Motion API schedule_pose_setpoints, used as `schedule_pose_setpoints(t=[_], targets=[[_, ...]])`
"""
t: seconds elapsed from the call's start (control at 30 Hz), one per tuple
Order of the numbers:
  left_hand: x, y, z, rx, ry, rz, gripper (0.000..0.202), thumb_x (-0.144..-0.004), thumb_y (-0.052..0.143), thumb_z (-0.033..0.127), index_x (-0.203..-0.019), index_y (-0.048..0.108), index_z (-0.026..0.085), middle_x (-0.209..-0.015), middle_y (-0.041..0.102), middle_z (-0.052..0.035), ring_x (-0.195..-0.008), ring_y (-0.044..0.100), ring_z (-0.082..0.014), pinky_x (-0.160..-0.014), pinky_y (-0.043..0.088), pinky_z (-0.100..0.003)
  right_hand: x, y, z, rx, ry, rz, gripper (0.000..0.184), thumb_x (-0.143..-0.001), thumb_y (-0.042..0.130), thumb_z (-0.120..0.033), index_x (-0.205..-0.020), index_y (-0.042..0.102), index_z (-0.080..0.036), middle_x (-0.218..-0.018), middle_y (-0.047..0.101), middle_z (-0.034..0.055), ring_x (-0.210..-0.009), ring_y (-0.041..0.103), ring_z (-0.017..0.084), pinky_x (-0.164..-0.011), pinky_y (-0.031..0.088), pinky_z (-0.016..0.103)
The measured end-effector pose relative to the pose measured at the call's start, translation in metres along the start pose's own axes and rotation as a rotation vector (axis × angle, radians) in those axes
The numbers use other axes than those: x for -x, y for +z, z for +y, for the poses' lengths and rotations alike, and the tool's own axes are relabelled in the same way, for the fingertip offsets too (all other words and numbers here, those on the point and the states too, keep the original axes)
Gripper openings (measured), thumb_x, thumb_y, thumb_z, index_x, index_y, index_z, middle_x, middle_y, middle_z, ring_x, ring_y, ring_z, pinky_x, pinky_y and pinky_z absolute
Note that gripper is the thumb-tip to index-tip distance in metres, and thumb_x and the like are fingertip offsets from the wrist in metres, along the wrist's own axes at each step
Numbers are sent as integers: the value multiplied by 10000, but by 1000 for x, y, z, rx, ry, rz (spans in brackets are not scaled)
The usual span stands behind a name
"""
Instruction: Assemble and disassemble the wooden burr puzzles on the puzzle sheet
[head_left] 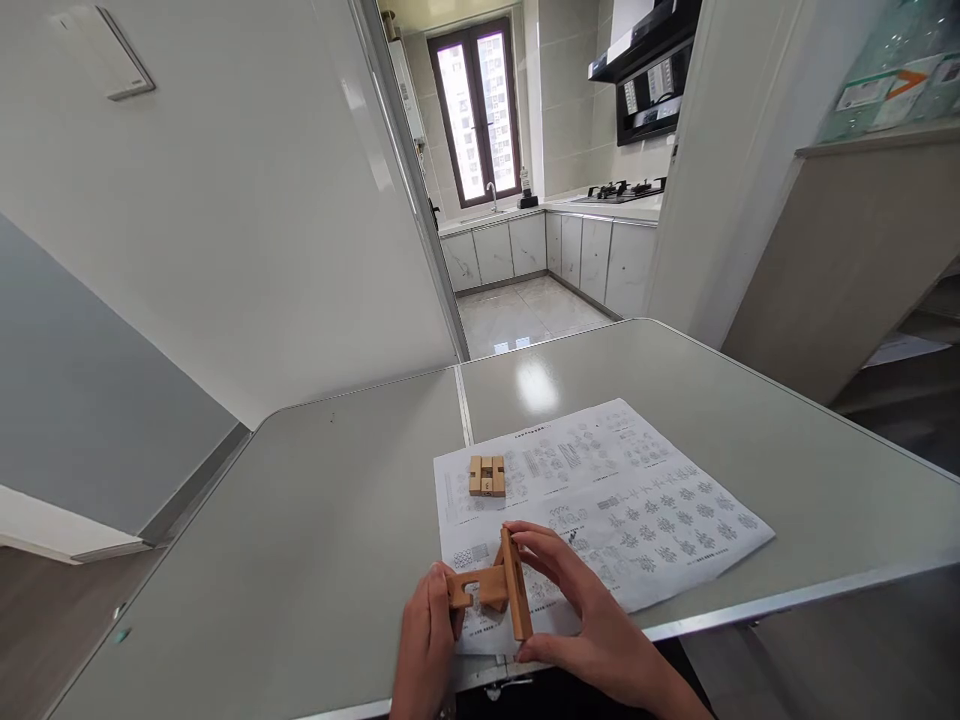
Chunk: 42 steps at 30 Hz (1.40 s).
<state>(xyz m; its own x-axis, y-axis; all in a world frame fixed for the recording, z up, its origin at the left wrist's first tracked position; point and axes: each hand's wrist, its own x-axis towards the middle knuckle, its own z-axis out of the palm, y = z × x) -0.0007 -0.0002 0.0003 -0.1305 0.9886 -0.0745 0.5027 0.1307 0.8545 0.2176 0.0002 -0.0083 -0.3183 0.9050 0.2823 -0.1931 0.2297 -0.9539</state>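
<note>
Above the table's front edge, my left hand point(426, 635) is closed on the left end of a notched wooden puzzle piece point(477, 588). My right hand point(581, 610) grips a longer upright wooden puzzle piece point(516, 588) by its top and bottom, thumb below and fingers above. The two pieces meet crosswise, with another bit of wood behind the joint. How they interlock there I cannot tell. Beyond my hands, a small group of light wooden puzzle pieces point(487, 477) lies side by side on the printed instruction sheet point(540, 480).
The sheet, covered in small diagrams, lies creased on the grey-green folding table point(360, 540). A metal seam point(463, 405) crosses the tabletop. At right stands a cabinet point(840, 230) with plastic bottles point(900, 85) on top. Behind the table, a doorway opens onto a kitchen.
</note>
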Motion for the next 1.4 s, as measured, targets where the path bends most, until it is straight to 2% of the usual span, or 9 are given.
schedule_pose_setpoints(t=[0.3,0.5,0.67,0.8,0.97,1.17,1.4], targets=[[-1,1,-5,53,-7,0,608,-974,261,730,-725,507,233,-642,482,6,-577,441,-179,-535,398,-287,-1,1,-4,-7,15,-21,754,-798,851,-237,-1448,497,-380,-1611,384,52,-1497,382,288,-1226,380,493],[0,1,-5,16,-1,3,638,-952,244,766,-730,512,231,-678,528,-19,-613,471,-192,-542,397,-290,-2,0,-4,56,46,-18,774,-757,884,-218,-1426,513,-339,-1601,404,73,-1527,324,303,-1267,290,519],[1,1,-1,64,-41,-8,626,-946,298,759,-743,548,223,-688,563,-28,-624,499,-195,-543,416,-279,-3,1,-6,-25,51,-26,711,-762,871,-179,-1366,533,-337,-1599,392,61,-1508,360,286,-1253,336,463],[1,1,1,119,-48,-22,623,-930,335,776,-716,526,224,-649,525,-3,-585,464,-179,-542,408,-274,-1,2,-5,-62,33,-30,688,-768,859,-153,-1339,529,-349,-1596,388,49,-1514,352,279,-1260,319,462],[2,0,5,72,-18,-27,626,-949,317,761,-726,549,224,-603,495,10,-567,457,-179,-563,409,-275,0,2,-5,-50,16,-19,638,-755,882,-182,-1279,546,-324,-1589,397,76,-1509,360,303,-1242,344,479],[1,0,4,72,-14,-43,620,-956,321,754,-723,536,221,-642,515,-1,-601,469,-181,-590,417,-277,1,2,-6,-16,-7,-18,632,-769,878,-199,-1273,518,-324,-1584,406,82,-1495,386,281,-1230,356,464],[1,0,2,109,-30,-77,634,-950,294,775,-719,496,220,-658,482,6,-614,429,-172,-590,393,-272,2,2,-3,97,17,17,667,-709,904,-159,-1231,520,-319,-1577,443,72,-1504,368,278,-1237,324,467]])
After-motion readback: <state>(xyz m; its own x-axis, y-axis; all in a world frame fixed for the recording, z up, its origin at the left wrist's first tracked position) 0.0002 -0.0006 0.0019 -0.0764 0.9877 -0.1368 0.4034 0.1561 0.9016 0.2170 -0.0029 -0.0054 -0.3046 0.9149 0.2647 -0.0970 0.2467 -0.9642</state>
